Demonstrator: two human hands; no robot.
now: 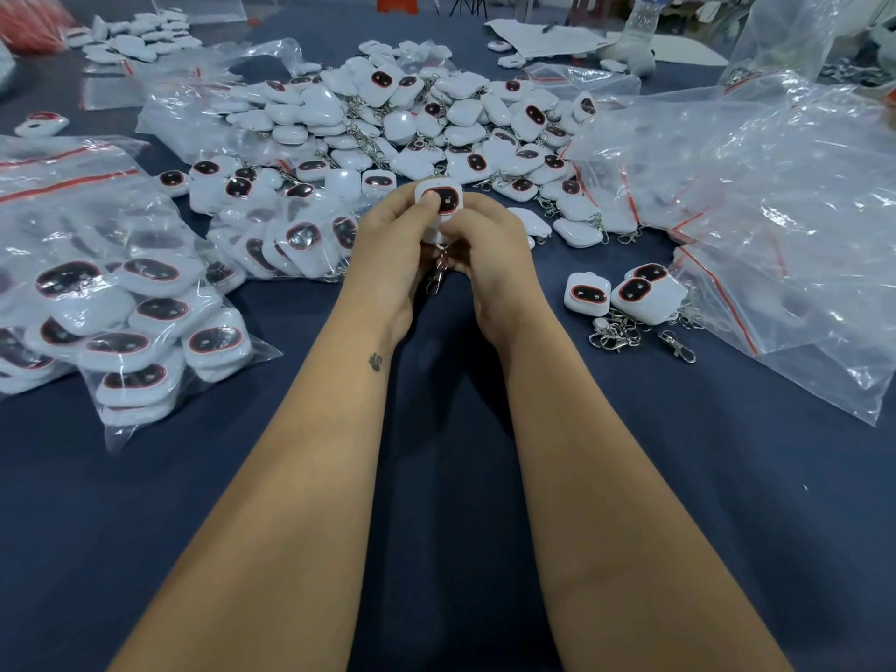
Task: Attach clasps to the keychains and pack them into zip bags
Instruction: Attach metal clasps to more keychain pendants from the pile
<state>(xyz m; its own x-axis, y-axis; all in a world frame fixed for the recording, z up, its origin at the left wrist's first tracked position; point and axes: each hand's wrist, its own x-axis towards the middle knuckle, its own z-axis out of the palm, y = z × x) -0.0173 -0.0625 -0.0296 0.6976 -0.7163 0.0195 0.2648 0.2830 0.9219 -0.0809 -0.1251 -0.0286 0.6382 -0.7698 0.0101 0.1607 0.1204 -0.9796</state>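
Observation:
Both my hands meet over the middle of the table around one white keychain (443,196) with a black, red-rimmed face. My left hand (388,254) grips its left side, thumb on the face. My right hand (489,264) pinches its lower end. A metal clasp (436,276) dangles below, between my palms. Two more keychains (616,293) lie to the right beside several loose clasps (620,334). A big heap of keychains (412,123) lies behind my hands.
Filled zip bags (121,322) lie at the left on the dark blue table (446,477). Empty zip bags (776,225) are piled at the right. A water bottle (642,17) and papers (548,38) stand at the far edge.

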